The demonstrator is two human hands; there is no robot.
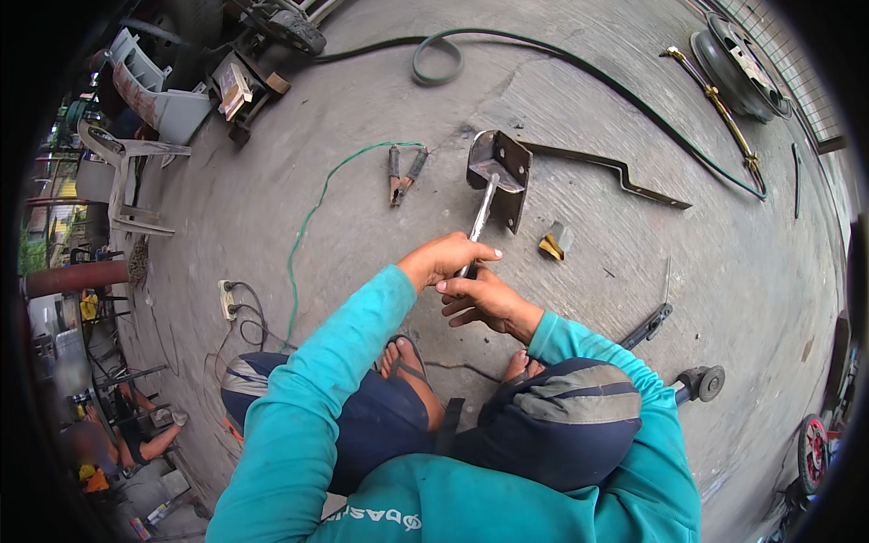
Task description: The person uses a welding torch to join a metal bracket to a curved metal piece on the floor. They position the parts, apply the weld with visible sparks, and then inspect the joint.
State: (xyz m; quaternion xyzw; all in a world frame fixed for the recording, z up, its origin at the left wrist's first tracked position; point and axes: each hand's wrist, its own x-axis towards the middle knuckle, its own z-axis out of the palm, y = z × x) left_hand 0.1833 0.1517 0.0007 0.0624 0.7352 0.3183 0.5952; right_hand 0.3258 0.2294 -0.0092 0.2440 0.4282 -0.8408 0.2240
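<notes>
I squat with my left hand [453, 258] closed round a metal rod [482, 209], whose far end meets a dark steel angle bracket [510, 167] with holes. My right hand [480, 303] is just below the left, fingers apart and loosely bent, its thumb by the rod's lower end; whether it touches is unclear. A long bent flat bar [625, 181] reaches rightward from behind the bracket. A clamp with two dark handles [405, 176] on a green cable lies to the left, and a small yellow and grey object [555, 242] lies right of the rod.
A black hose [629, 86] crosses the back near a brass torch [720, 109] and wheel rim [738, 63]. An angle grinder [701, 385] lies at right, a power strip [226, 300] at left. A plastic chair [122, 154] and another person [140, 439] are at far left.
</notes>
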